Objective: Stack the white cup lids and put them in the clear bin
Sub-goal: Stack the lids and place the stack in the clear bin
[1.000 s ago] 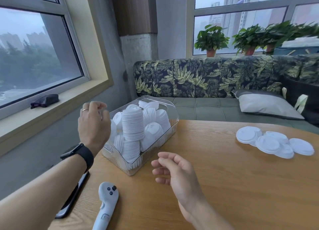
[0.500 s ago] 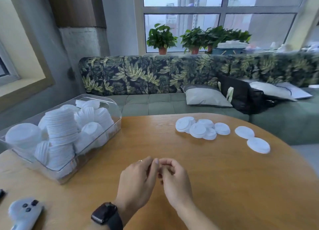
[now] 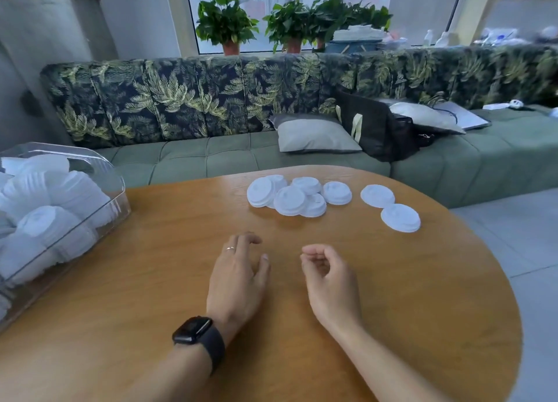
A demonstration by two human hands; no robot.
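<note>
Loose white lids (image 3: 297,195) lie well beyond both empty hands; left hand (image 3: 238,276) fingers spread, right hand (image 3: 330,276) loosely curled, apparently touching nothing.

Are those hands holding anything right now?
Nothing. The left hand is spread open over the table, and the right hand is loosely curled but empty. The lids lie untouched farther back.

Worn at head height, looking forward and down across the round wooden table (image 3: 151,296), close above the left hand (image 3: 237,281) and right hand (image 3: 330,284), with loose white cup lids (image 3: 299,195) just beyond the fingertips.
</note>
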